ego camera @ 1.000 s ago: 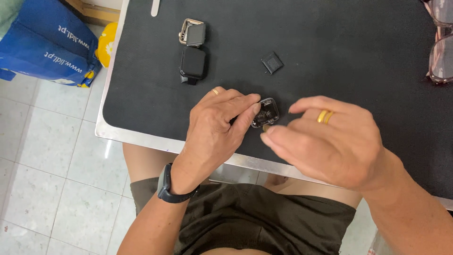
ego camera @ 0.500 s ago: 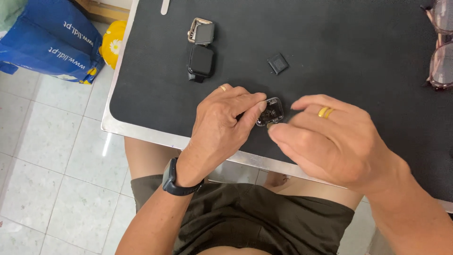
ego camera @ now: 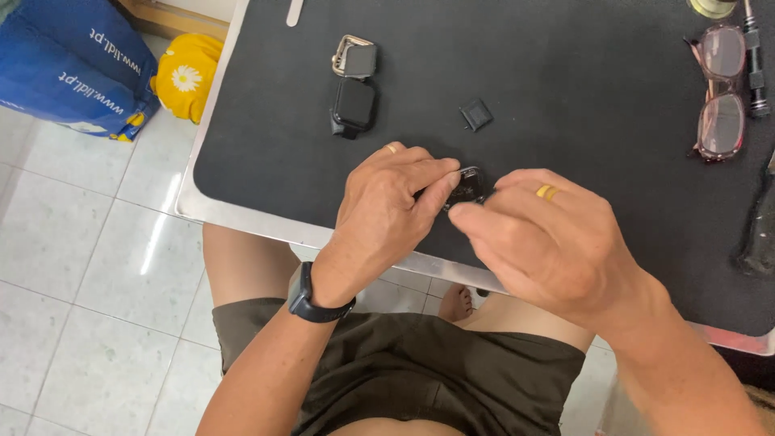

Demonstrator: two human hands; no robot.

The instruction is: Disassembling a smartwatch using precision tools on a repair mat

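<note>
Bags sit far left on the tiled floor: a blue bag (ego camera: 69,64) and, just beside it, a yellow pouch (ego camera: 186,77) with a daisy print. Next comes the counter (ego camera: 266,161), covered by a black mat with a metal edge. Near its top left lie a small silver-framed watch case (ego camera: 353,58) and, just below it, a black watch body (ego camera: 353,106). Toward the middle, the left hand (ego camera: 383,218), with a dark watch on its wrist and a ring on one finger, pinches a small black part (ego camera: 467,187) between thumb and fingertips; its grip is closed tight on that part, low over the mat near the counter's front edge. A little above and apart lies a small black square piece (ego camera: 476,114). The right hand (ego camera: 549,242), wearing a gold ring, meets the same black part from the other side, its fingers closed on it too. Far right lie pink-framed glasses (ego camera: 718,89), a screwdriver (ego camera: 755,60) beside them, and a dark tool handle (ego camera: 759,234).
</note>
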